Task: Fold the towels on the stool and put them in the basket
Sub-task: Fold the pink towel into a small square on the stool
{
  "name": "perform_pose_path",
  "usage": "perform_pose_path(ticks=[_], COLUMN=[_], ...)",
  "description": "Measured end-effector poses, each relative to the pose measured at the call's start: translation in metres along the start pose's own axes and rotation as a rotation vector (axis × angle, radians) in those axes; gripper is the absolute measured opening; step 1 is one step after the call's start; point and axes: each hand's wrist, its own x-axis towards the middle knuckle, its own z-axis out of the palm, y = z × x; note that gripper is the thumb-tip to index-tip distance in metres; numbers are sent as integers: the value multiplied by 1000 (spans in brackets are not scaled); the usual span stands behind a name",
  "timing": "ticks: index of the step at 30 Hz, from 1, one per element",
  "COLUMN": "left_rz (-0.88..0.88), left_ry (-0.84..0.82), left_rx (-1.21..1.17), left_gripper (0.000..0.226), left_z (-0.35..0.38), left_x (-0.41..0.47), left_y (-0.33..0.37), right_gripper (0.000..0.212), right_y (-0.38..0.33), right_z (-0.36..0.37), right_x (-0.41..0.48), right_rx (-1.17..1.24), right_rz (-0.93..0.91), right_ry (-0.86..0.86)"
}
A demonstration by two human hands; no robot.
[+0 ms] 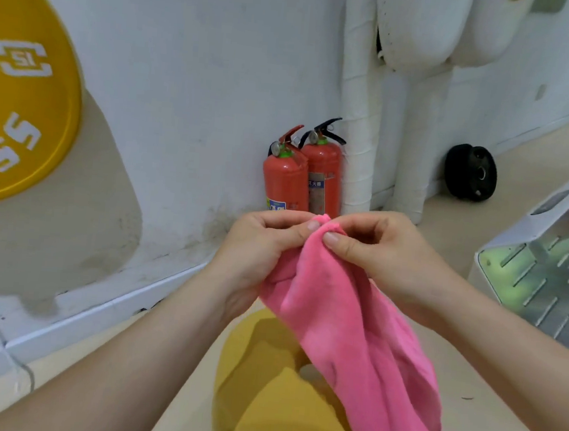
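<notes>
Head view, looking fwd & down. One pink towel (352,324) is held up at mid-frame by two bare hands. Its top edge is pinched btwn thumb and forefinger of the L hand (263,248), w/ the other fingers curled toward the palm. The same edge is pinched just beside that by thumb and forefinger of the R hand (386,255), its remaining fingers likewise curled. The two pinches are set close together, thumbs nearly touching. From there the cloth is seen hanging in loose, bunched folds toward bottom R, where it is cut off by the frame edge. Directly beneath, a yellow stool (269,406) is seen on the pale floor; whether the towel's lower part touches the seat cannot be told. At R, a white basket (485,277) w/ slotted walls is set on the floor near the stool; the gap btwn them is hidden by the R forearm. Behind the hands, two red fire extinguishers (286,181) are stood side by side against the white wall, next to white wrapped pipes (357,135). A large yellow weight plate (21,96) w/ white lettering is seen at far L, and a black weight plate (471,173) at the wall's foot further R.
</notes>
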Motion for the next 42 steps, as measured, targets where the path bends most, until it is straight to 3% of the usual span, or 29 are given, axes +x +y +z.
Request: perform_pose_path(ticks=[6,17,23,25,27,31,33,36,40,42], left_rz=[57,133,595,566,463,354,426,466,600,678], left_ry=[-82,-102,47,-24,-142,-243,-143,-5,9,24], left_rx=[27,60,551,739,845,923,1078,887,764,643], left_gripper=[20,15,14,15,33,47,47,43,72,68], left_z=[17,36,35,28,22,13,1,-15,-20,-20], left_x=[-3,-18,-17,-14,-12,-11,-8,-8,-11,-14], left_y=[24,31,37,38,35,34,36,41,53,62], right_gripper=[15,20,19,18,17,18,21,24,24,16], right_y=[-13,-24,-32,-37,-40,-39,-35,-27,-32,-45], right_z=[-10,-24,-36,-41,-43,-50,-58,-68,-73,-77], right_x=[-3,-16,-17,-17,-18,-17,-16,-16,-16,-15], right_rx=[118,383,546,617,635,541,391,138,-49,-27], right_rz=[-101,36,42,36,33,13,-20,-60,34,91], right_ry=[240,173,241,245,229,252,357,490,375,267])
